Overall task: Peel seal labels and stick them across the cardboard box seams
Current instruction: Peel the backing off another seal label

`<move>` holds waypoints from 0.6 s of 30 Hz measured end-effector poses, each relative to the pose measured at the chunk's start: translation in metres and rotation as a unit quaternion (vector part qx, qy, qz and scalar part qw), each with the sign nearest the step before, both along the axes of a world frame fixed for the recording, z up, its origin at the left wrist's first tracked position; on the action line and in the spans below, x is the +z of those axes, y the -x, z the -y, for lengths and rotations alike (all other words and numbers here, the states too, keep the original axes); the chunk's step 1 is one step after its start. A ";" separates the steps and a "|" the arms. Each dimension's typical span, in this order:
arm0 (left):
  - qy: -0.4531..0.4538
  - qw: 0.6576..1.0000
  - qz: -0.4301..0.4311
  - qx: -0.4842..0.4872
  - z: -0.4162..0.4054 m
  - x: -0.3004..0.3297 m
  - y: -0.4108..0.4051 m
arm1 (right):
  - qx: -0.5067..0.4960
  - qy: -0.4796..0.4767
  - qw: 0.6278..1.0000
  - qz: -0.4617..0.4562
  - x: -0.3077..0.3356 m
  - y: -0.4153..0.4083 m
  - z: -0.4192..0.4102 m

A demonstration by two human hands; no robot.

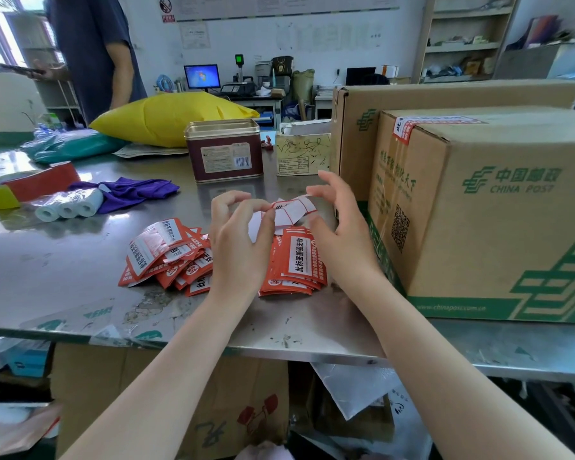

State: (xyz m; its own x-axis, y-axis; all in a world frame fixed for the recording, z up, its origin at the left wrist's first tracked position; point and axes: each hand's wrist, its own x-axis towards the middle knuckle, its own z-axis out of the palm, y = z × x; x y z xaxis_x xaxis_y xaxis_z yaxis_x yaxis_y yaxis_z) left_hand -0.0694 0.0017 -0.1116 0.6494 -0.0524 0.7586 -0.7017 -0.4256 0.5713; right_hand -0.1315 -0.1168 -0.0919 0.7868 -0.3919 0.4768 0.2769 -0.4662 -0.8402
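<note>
Two bare forearms reach from the near edge over a scratched metal tabletop [63, 267]. Left hand [238, 240] has its fingers curled, pinching a seal label [291, 210] and its white backing paper just above the tabletop. Right hand [337, 227] is spread with fingers loosely bent; its fingertips touch the far right edge of the same label, and whether it truly grips it is unclear. Below the hands lie two lots of red and white labels: a loose heap [166, 257] to the left and a neater stack [296, 263] under the right hand. Just right of the hands stands a cardboard box [478, 207] printed with green China Post markings, with one red and white label [409, 126] already stuck over its top far-left edge. A second, larger box [429, 94] stands behind it. Farther back sit a dark red tin [224, 151] and a yellow bag [170, 116]. On the left lie a purple cloth [130, 192] and three white paper rolls [68, 207]. A person in dark clothes [93, 51] stands at the far left.
</note>
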 end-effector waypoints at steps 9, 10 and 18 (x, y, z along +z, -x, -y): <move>0.027 0.999 -0.022 -0.024 -0.002 0.001 0.001 | -0.039 -0.109 0.991 -0.060 -0.005 -0.005 0.009; 0.029 0.999 -0.029 -0.025 -0.002 0.001 0.001 | -0.047 -0.113 0.991 -0.061 -0.006 -0.005 0.010; 0.019 0.999 -0.047 0.009 0.003 -0.002 -0.003 | -0.101 -0.009 0.994 -0.026 -0.004 0.001 0.008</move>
